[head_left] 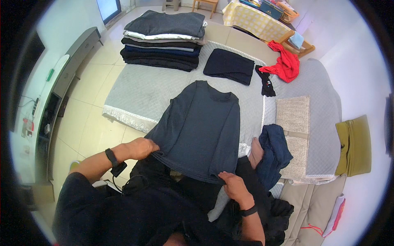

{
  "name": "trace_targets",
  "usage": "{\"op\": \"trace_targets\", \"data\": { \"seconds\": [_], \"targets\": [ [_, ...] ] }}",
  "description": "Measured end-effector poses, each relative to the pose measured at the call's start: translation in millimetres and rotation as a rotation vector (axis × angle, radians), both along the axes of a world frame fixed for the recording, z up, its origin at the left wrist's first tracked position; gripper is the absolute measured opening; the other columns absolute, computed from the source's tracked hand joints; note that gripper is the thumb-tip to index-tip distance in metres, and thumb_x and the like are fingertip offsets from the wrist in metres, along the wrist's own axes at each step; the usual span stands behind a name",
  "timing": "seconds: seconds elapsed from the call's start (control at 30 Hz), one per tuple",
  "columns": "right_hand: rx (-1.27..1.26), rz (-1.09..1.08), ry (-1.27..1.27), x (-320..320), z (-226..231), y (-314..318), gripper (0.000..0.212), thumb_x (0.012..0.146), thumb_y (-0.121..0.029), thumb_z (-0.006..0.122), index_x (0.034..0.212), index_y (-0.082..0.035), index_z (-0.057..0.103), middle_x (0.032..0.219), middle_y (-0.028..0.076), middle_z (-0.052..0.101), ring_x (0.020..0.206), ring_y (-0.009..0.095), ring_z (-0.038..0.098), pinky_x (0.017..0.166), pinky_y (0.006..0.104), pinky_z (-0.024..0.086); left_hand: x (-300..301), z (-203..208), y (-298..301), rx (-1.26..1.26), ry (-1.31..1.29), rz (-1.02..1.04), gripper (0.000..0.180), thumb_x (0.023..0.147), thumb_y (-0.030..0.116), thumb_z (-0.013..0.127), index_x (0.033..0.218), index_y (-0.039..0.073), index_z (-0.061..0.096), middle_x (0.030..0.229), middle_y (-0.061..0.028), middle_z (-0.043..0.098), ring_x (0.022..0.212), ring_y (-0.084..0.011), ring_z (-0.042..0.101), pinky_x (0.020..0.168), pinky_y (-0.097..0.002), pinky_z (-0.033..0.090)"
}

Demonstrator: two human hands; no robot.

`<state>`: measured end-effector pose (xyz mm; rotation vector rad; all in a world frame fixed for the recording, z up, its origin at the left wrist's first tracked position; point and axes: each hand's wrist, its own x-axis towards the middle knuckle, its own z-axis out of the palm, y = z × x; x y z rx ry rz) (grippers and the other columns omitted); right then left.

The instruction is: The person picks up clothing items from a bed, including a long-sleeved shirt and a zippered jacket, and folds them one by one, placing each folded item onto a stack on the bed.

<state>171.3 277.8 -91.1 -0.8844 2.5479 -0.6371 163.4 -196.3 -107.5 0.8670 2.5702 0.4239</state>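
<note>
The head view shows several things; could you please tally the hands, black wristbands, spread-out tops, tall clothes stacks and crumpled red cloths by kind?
Hands: 2 (left hand, right hand)
Black wristbands: 2
Dark grey long-sleeved top, spread out: 1
Tall stack of folded clothes: 1
Crumpled red cloth: 1
Total: 7

The dark grey shirt (pixel 203 127) hides its underside and part of the quilted cover (pixel 135 90) beneath it, and the inner layers of the clothes stack (pixel 162 45) are out of sight. The upper edge cuts off the stool (pixel 175 4), while what the orange basket (pixel 288 15) holds is too small to tell
</note>
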Motion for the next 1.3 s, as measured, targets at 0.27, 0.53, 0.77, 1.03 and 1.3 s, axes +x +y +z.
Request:
{"op": "trace_targets", "data": {
  "seconds": [0.27,0.53,0.77,1.03,1.3],
  "targets": [
    [-0.062,-0.045,-0.066,-84,30,7,0.037,0.083,0.001,0.066,0.12,-0.003,0.069,0.11,0.027,0.071,0.106,0.044,0.067,0.093,0.0475,0.054,-102,50,5,0.0,-0.08,0.053,0.022,0.085,0.007,0.067,0.106,0.003,0.067,0.089,-0.0247,0.07,0.09,-0.0454,0.068,0.08,-0.0519,0.055],
    [-0.043,-0.134,0.036,-225,51,7,0.024,0.086,-0.002,0.067,0.109,0.003,0.067,0.098,0.031,0.067,0.096,0.049,0.066,0.082,0.0478,0.053,-236,71,12,0.075,0.03,0.142,0.014,0.087,0.007,0.068,0.099,0.0,0.064,0.092,-0.0278,0.068,0.091,-0.0486,0.065,0.078,-0.0544,0.052],
    [-0.013,-0.173,0.097,-355,37,10,0.031,0.082,0.002,0.069,0.112,0.006,0.066,0.098,0.033,0.068,0.099,0.05,0.066,0.084,0.0486,0.053,-364,45,22,0.077,0.189,0.245,0.016,0.085,0.005,0.068,0.099,-0.002,0.066,0.098,-0.0271,0.069,0.097,-0.0478,0.066,0.083,-0.0533,0.053],
    [-0.022,-0.358,0.136,-451,-67,7,0.031,0.086,-0.003,0.069,0.115,0.006,0.066,0.103,0.033,0.069,0.097,0.048,0.067,0.086,0.0498,0.054,-432,-64,23,0.167,0.463,0.535,0.043,0.087,0.01,0.072,0.127,-0.001,0.06,0.128,-0.0254,0.062,0.119,-0.0452,0.058,0.101,-0.0492,0.048],
    [-0.003,-0.533,0.368,-369,-181,-5,0.066,0.094,-0.014,0.069,0.15,0.006,0.041,0.151,0.036,0.042,0.138,0.053,0.043,0.118,0.0528,0.036,-340,-155,16,0.119,0.428,0.689,0.073,0.095,0.026,0.07,0.151,-0.007,0.037,0.153,-0.0338,0.039,0.136,-0.049,0.043,0.118,-0.0524,0.036]
  ]
}}
